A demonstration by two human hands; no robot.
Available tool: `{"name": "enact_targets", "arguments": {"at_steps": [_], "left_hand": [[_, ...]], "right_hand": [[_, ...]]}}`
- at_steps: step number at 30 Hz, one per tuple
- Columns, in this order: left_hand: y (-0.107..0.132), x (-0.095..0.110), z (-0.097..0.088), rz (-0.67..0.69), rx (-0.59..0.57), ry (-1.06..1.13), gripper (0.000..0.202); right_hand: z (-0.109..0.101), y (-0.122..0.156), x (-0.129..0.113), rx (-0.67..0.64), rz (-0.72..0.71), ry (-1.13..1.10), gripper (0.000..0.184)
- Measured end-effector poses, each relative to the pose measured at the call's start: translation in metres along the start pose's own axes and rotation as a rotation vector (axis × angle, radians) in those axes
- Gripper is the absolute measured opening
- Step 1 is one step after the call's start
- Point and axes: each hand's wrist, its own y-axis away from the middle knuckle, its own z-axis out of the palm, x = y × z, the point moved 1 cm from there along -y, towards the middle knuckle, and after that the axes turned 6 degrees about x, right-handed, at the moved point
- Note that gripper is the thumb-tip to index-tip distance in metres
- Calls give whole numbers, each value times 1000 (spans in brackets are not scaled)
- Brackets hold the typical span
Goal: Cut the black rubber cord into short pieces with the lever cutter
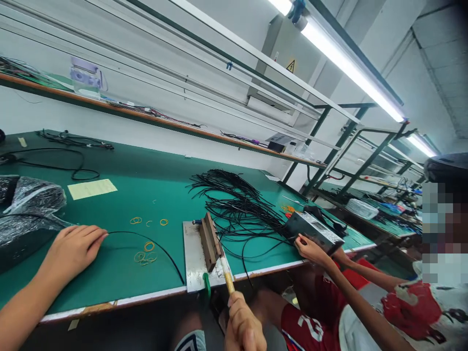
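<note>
My left hand (75,248) rests over the green table at the left, thumb and forefinger closed on a thin black cable (155,243). From the fingertips the cable curves right and ends beside the metal base plate (193,248) of a bench cutter. The cutter's brown steel bar (209,241) stands on that plate at the table's front edge. My right hand (244,324) is wrapped round the cutter's handle (228,280), which points down towards me. A green clamp (206,285) shows at the plate's front edge.
Several rubber bands (149,246) and a yellow paper (92,189) lie on the table. Wrapped bundles (32,200) stand at left. A heap of black cables (244,204) lies beyond the cutter. At right, a co-worker's hand (310,248) is by a black-and-silver box (314,229).
</note>
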Motion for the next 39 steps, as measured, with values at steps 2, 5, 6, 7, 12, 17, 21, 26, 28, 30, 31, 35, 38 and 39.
{"name": "enact_targets", "arguments": {"at_steps": [2, 5, 6, 7, 12, 17, 21, 26, 28, 30, 31, 35, 38, 39], "left_hand": [[0, 0, -1, -6, -13, 7, 37], [-1, 7, -5, -27, -36, 34, 39], [-1, 11, -7, -39, -46, 52, 41], [-2, 16, -9, -58, -61, 74, 42], [-12, 51, -24, -316, -143, 186, 43], [-45, 108, -48, -312, -131, 266, 40], [-75, 142, -67, -481, -121, 348, 36], [-94, 160, -74, -600, -14, 502, 35], [-91, 172, -68, -446, -47, 482, 35], [-84, 190, -57, -241, -125, 429, 35], [-79, 200, -51, -152, -168, 400, 34], [-62, 228, -29, 23, -278, 355, 34], [-55, 234, -21, 45, -289, 367, 35], [-54, 234, -20, 44, -288, 370, 35]], "right_hand": [[-1, -2, 1, 17, -26, -80, 24], [5, -22, -4, 82, -56, -208, 41], [9, -35, -7, 113, -58, -255, 45], [14, -51, -11, 140, -47, -304, 47], [60, -174, -27, -12, 249, -391, 45], [108, -270, -20, -167, 465, -204, 37], [124, -286, -8, -162, 478, -180, 32], [124, -285, -3, -153, 469, -170, 30], [124, -286, -3, -154, 470, -169, 30], [124, -286, -2, -154, 469, -167, 30], [124, -286, -2, -153, 467, -167, 31], [124, -285, -1, -138, 464, -169, 32], [125, -284, -1, -116, 465, -165, 31], [126, -284, -1, -109, 463, -164, 31]]}}
